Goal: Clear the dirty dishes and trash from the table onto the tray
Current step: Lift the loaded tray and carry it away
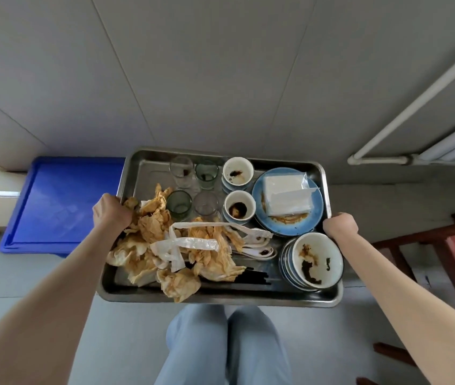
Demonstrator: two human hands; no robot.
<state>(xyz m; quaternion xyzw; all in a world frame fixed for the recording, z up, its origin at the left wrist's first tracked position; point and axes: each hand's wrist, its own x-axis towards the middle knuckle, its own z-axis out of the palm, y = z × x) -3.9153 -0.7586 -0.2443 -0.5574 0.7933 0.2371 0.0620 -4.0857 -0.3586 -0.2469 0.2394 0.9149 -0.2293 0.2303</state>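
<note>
- The steel tray [328, 297] sits mid-frame, carried in the air above the person's legs with no bench under it. Loaded like this it is likely heavy and stiff, with smooth, slippery rims, so the short ends are the right place to hold it, kept level.
- The left hand [111, 212] is curled round the tray's left rim, beside the napkins; the right hand [340, 226] is curled round the right rim, just above the stacked bowls.
- The blue plate [287, 226], in the right half of the tray, carries a clear-wrapped tissue pack [287, 195]. It is ceramic, breakable, and smeared with sauce, so probably slick.
- The crumpled stained napkins [165, 240] fill the lower left of the tray with a white plastic wrapper [193, 243] across them. They are light and soft, and I judge they could blow or slide off if the tray tips.
- The stacked bowls [315, 262] sit at the lower right corner, near the rim. They make a heavy, fragile stack that may shift.
- Two small sauce cups [239, 190] stand between the glasses and the plate.
- Four glasses [193, 190] stand upright near the top middle. They are tall, brittle and the likeliest to topple.
- White spoons [259, 247] and dark chopsticks [254, 276] lie loose near the middle, free to slide.
</note>
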